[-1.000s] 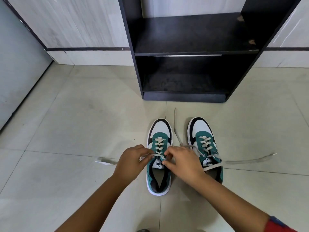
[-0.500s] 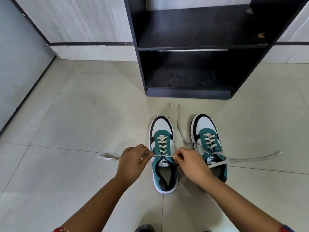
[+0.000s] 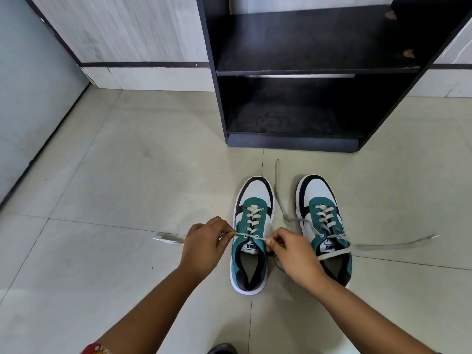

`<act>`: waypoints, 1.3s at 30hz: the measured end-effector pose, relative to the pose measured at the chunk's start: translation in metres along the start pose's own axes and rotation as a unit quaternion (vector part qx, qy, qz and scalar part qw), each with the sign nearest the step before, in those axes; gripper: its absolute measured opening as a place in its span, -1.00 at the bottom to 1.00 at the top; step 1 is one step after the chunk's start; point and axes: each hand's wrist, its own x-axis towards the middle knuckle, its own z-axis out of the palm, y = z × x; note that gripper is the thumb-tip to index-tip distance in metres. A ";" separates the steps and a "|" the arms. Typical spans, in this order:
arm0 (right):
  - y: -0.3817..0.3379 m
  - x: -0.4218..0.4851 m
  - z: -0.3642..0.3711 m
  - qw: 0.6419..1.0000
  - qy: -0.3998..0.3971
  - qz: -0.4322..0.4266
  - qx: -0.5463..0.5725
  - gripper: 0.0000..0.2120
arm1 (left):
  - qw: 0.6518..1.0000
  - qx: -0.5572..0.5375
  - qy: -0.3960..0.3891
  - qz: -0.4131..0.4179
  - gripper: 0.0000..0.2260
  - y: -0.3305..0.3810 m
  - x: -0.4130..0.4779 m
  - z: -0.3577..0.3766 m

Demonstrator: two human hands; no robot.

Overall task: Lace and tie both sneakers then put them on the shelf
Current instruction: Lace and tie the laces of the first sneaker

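Two teal, white and black sneakers stand side by side on the floor, toes toward the shelf. The left sneaker (image 3: 251, 226) is laced up to its top eyelets. My left hand (image 3: 204, 245) pinches its lace end on the left side, and my right hand (image 3: 293, 251) pinches the other end on the right, with the lace stretched taut between them across the tongue. The right sneaker (image 3: 323, 221) is laced but untied; its loose lace ends (image 3: 393, 245) trail over the floor to the right and up between the shoes. The black shelf (image 3: 306, 70) stands just beyond, its boards bare.
The floor is pale tile (image 3: 122, 175). A grey door or panel (image 3: 28, 98) runs along the left, and a light wall with a dark stripe (image 3: 143, 64) is behind the shelf. A dark object (image 3: 222, 348) shows at the bottom edge.
My hands have drawn apart from over the left sneaker's tongue to either side, pulling the lace taut. The view shifted slightly, so the shoes sit a little further right.
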 end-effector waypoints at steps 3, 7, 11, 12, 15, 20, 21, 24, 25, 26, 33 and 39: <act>0.001 -0.001 0.002 0.999 -0.008 0.017 0.037 -0.85 | 1.000 -0.012 -0.006 -0.004 -0.85 -0.003 -0.003 0.003; 0.003 -0.001 0.002 0.998 -0.008 0.024 0.060 -0.86 | 1.000 0.000 -0.012 0.000 -0.82 -0.007 -0.002 0.006; 0.002 0.000 0.001 0.998 -0.029 0.027 0.054 -0.86 | 1.000 0.000 -0.027 -0.015 -0.84 -0.003 -0.002 0.002; 0.004 0.001 0.001 0.998 -0.046 0.024 0.037 -0.85 | 0.998 -0.015 -0.043 -0.032 -0.84 -0.003 -0.001 0.000; 0.007 0.001 0.001 0.999 -0.053 -0.011 -0.004 -0.79 | 0.972 -0.158 -0.111 -0.131 -0.78 0.001 0.006 -0.010; -0.013 0.004 -0.001 0.941 -0.012 0.013 0.337 -0.75 | 0.821 -0.488 -0.135 -0.265 -0.64 0.019 0.022 -0.026; -0.016 0.007 -0.001 0.917 -0.027 0.015 0.398 -0.72 | 0.798 -0.521 -0.141 -0.268 -0.66 0.023 0.025 -0.027; -0.020 0.012 0.001 0.842 -0.062 0.032 0.535 -0.67 | 0.771 -0.550 -0.144 -0.287 -0.69 0.030 0.030 -0.025; -0.018 0.013 0.002 0.824 -0.057 0.047 0.561 -0.69 | 0.772 -0.545 -0.138 -0.295 -0.71 0.029 0.030 -0.023; -0.015 0.015 0.002 0.811 -0.049 0.063 0.580 -0.70 | 0.778 -0.535 -0.128 -0.302 -0.72 0.027 0.030 -0.020; 0.001 0.018 0.007 0.817 -0.032 0.088 0.569 -0.71 | 0.815 -0.471 -0.110 -0.318 -0.72 0.019 0.028 -0.013; -0.010 0.022 0.004 0.864 -0.051 0.051 0.498 -0.71 | 0.847 -0.457 -0.144 -0.230 -0.69 0.031 0.028 -0.022</act>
